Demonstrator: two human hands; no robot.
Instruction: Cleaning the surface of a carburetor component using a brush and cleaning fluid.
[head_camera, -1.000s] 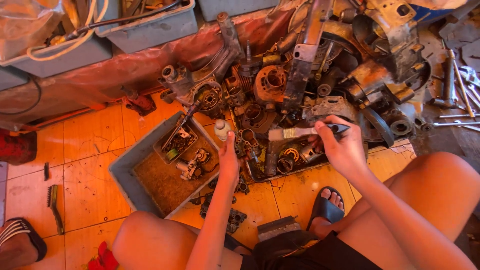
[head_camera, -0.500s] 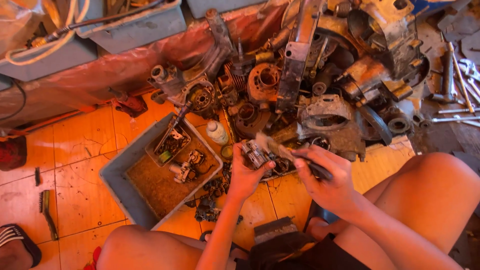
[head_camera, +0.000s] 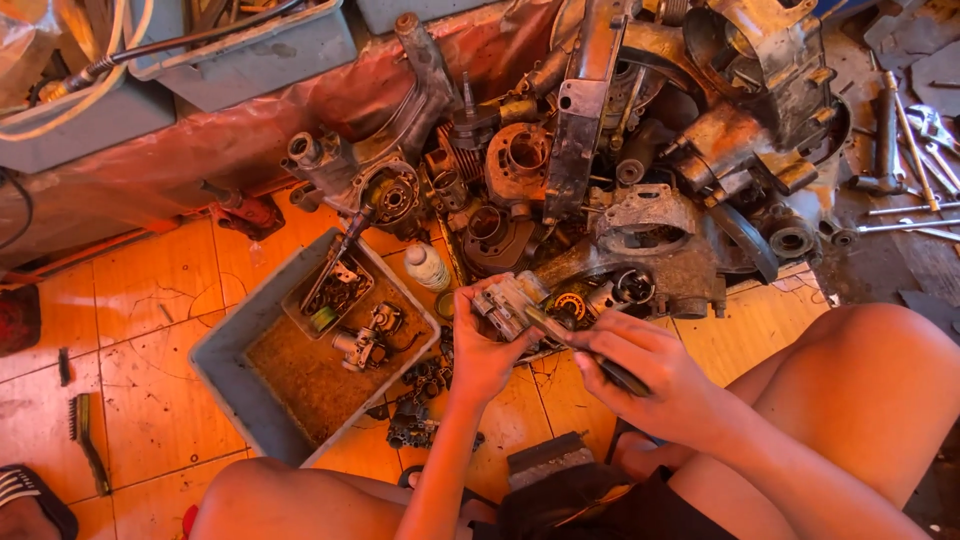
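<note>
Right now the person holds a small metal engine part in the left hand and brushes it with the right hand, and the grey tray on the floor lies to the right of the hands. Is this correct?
Not quite. The head view shows the grey tray to the left of the hands, not the right. The rest stands: the left hand holds the small metal engine part and the right hand works the brush on it.

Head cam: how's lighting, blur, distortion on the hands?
Head view: strong warm orange cast over everything; left hand holding the small grey metal engine part and right hand with the dark-handled brush look slightly soft; greasy engine pile sits in deep shadow; wide-angle bending at edges.
</note>
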